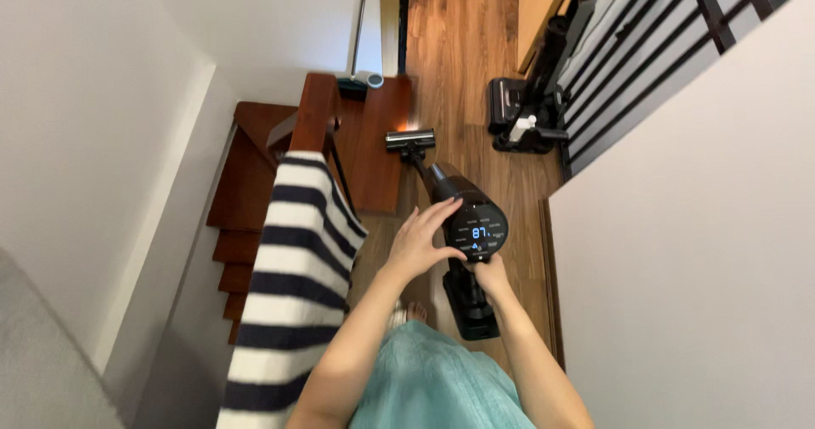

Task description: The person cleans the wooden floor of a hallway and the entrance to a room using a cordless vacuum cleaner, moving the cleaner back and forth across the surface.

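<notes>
1. We held a black stick vacuum (463, 217) at the head of the staircase (246, 225). Our right hand (491, 274) was closed around its handle under the body. Our left hand (420, 241) lay spread and open on the side of the round screen, gripping nothing.

2. The vacuum stood in front of us over the wooden floor (467, 47), its brush head (410, 140) down on the boards beside the top step's edge, with its headlight glowing.

3. We judged the drop to be the main risk. The brush head sat close to the step edge, so a push to the left could have tipped it over and pulled us off balance.

4. Our bare toes (407, 313) showed just behind the vacuum. A backward pull could have caught them.

5. A striped cloth (289, 293) hung over the banister post (312, 111) next to our left arm. We thought a brush of the elbow could have sent it down the stairs.

6. A second black floor cleaner on its dock (526, 115) stood against the railing (662, 56) at the floor's right edge, where a wide sweep could have knocked it.

7. For labels, we saw only the round dark screen (478, 229) with pale blue digits, and no packages or signs.
</notes>
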